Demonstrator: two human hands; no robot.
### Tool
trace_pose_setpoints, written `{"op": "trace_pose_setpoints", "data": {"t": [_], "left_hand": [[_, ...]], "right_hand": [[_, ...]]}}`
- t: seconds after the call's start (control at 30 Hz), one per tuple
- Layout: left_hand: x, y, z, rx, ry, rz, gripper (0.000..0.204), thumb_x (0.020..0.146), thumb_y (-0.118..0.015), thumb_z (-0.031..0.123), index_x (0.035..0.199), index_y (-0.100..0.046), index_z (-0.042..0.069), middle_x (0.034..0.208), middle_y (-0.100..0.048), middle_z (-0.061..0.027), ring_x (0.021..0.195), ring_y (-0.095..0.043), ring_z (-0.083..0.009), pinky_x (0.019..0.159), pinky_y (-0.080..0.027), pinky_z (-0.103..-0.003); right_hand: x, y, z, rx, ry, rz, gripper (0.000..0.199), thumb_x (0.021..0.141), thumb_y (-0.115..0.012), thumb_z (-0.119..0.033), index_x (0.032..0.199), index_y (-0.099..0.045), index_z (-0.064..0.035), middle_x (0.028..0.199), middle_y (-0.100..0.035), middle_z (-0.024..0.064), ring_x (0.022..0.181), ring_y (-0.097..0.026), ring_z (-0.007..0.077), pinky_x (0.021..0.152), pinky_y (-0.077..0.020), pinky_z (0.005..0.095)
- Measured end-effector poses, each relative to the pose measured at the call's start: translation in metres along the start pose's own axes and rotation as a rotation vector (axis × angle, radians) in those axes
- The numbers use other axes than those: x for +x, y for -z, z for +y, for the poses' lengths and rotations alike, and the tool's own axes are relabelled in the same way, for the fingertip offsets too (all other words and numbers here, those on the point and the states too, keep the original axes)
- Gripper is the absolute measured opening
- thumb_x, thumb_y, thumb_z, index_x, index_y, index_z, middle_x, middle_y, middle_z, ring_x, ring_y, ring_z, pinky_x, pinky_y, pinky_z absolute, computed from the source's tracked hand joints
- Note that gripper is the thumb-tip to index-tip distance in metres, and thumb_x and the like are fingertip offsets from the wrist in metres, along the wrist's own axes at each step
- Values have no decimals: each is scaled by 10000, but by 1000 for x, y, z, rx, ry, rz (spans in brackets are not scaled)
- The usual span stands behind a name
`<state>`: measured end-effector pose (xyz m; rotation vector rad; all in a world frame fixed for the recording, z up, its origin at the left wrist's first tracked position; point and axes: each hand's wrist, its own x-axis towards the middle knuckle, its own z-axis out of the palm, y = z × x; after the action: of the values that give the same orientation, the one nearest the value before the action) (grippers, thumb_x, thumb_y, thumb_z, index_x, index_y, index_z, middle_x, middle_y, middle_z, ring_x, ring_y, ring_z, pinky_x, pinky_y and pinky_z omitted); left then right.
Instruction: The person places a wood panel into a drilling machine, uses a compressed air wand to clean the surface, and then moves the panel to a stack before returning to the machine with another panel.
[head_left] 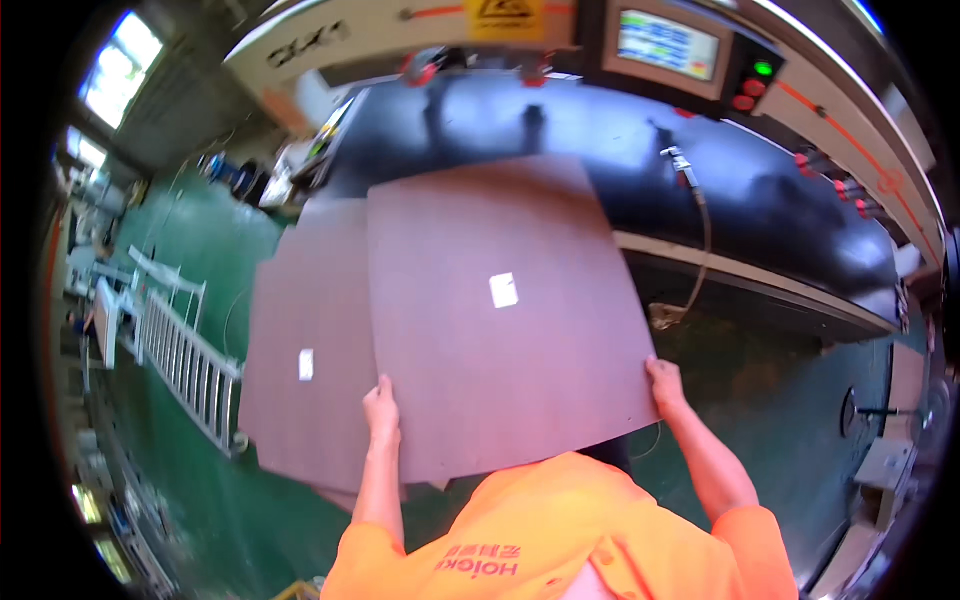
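Both hands are closed on one large, flat, brown rectangular board [470,380] with a small white label near its middle: the left hand [381,408] pinches its left edge, thumb up, and the right hand [668,388] grasps its right edge close to the near corner. Nearly all of the board lies ahead of the grip, its longer direction seeming to run away from the body, and its far end overlaps, in view, the near left part of the glossy black machine bed [610,125]; whether it touches that bed cannot be told. The bed's near edge slants across behind the board's right side. A second brown labelled board [300,290] sits to the left, partly covered by the held one; the left hand is nearer to it, and what supports it is hidden.
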<state>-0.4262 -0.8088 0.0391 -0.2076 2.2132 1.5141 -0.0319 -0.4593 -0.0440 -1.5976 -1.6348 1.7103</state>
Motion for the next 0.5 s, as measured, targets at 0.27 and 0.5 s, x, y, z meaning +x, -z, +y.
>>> {"op": "trace_pose_setpoints", "data": {"t": [0.27, 0.5], "left_hand": [[-7, -109, 9, 159, -77, 166, 436, 997, -474, 283, 874, -638, -102, 752, -614, -52, 697, -507, -130, 661, -444, -334], [-60, -167, 64, 383, -176, 234, 448, 1003, -440, 267, 860, -619, -117, 752, -632, -94, 699, -542, -157, 672, -456, -347]], "right_hand": [[132, 96, -91, -536, 237, 80, 416, 819, -636, -387, 1066, -632, -52, 922, -672, 159, 924, -644, 331, 793, -503, 433], [367, 127, -222, -746, 490, 464, 661, 758, -707, -488, 1202, -494, -47, 1099, -563, 182, 1058, -554, 360, 838, -488, 462]]}}
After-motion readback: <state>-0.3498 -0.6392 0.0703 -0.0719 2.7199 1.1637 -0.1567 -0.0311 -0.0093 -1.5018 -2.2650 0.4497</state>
